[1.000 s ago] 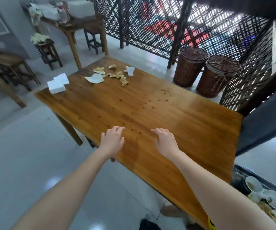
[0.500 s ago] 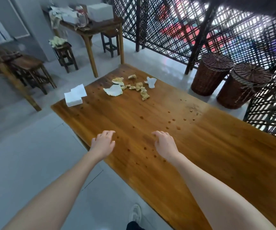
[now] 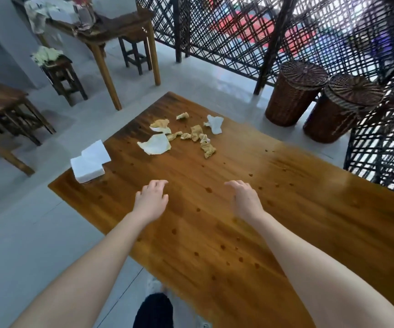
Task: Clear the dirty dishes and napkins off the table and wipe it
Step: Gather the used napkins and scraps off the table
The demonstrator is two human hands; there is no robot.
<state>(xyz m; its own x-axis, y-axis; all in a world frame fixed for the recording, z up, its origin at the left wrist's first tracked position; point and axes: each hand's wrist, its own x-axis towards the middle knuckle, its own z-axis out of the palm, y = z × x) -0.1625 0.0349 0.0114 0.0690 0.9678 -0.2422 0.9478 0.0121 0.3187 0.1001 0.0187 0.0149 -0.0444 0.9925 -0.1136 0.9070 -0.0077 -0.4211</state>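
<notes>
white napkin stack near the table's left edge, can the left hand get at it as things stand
Probably yes. The left hand is open and holds nothing, and only bare table lies between it and the white napkin stack, a little farther out to its left.

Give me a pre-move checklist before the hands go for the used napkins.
1. Left hand free: ok, open, holds nothing.
2. Right hand free: ok, open, holds nothing.
3. Used napkins in view: ok, scattered at the far end of the table, beyond both hands.
4. Dishes off table: ok, none on it.
5. Clean stack apart from used napkins: ok, at the left edge.
6. Bin for the napkins: cannot tell; two lidded baskets stand beyond the table, use unknown.
</notes>
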